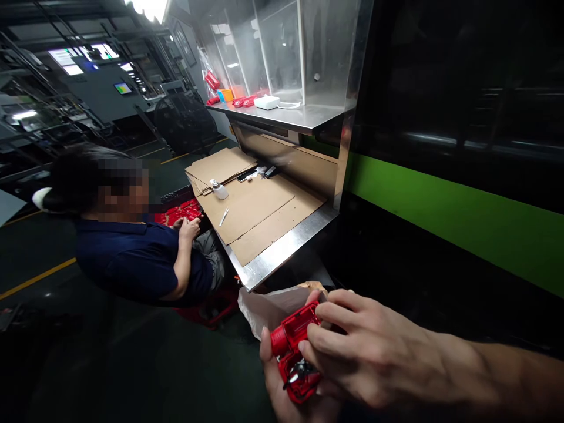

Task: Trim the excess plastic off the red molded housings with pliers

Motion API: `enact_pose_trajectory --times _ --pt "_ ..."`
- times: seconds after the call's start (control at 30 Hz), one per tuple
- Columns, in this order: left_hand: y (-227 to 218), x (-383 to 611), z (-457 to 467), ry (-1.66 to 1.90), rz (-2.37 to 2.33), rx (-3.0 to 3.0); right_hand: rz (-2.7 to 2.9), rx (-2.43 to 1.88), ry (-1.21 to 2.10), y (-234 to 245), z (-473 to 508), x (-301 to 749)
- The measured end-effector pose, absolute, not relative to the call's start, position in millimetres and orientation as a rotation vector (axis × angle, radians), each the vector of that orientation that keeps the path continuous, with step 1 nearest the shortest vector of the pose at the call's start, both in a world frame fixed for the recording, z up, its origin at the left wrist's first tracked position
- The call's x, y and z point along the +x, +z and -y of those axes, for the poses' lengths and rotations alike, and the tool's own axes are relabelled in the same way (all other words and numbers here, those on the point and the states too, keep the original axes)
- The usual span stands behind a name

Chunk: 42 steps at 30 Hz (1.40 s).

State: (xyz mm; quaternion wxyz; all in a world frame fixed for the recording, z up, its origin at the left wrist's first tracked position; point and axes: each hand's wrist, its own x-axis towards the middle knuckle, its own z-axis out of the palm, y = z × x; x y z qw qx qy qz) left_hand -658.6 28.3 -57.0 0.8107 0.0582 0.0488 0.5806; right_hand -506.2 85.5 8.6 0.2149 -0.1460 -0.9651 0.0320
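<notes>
Low in the head view, a red plastic housing [293, 332] with open hollows lies between my two hands. My left hand [275, 382] cups it from below and the left, its fingers wrapped round the edge. From the right, my right hand [365, 346] reaches over it with bent fingers closed on its upper right part. In the lower hollow sits a dark, shiny piece [302, 371] with a bright tip; I cannot make out its kind. My right fingers hide part of the housing. Just behind it is a whitish plastic bag [264, 308].
A metal workbench [282, 249] bears cardboard sheets [264, 211], a small bottle [219, 189] and white tweezers [224, 216]. Red parts and a white box [267, 102] stand on the shelf above. At left a seated person [132, 252] works beside a crate of red parts [178, 212].
</notes>
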Motion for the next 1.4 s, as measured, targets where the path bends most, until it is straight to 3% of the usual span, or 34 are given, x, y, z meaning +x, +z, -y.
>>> enact_pose_trajectory --times 0.47,0.7,0.97,1.03,1.2,1.4 --pt "-34 -640 -34 1.241 -0.05 -0.228 2.741 -0.398 0.069 5 -90 -510" --pt "-34 -639 -34 1.264 -0.314 -0.253 2.739 -0.366 0.156 -1 -88 -514" --pt "-30 -635 -37 1.285 -0.389 -0.294 2.737 -0.334 -0.068 -1 -99 -501" --pt "-35 -637 -38 1.331 -0.452 -0.255 2.626 -0.44 0.025 -2 -97 -496" --pt "-63 -634 -39 1.451 -0.469 -0.146 2.169 -0.686 0.72 -14 -77 -503" --pt "-73 -618 -37 1.54 -0.561 -0.158 1.913 -0.731 1.04 -25 -61 -522"
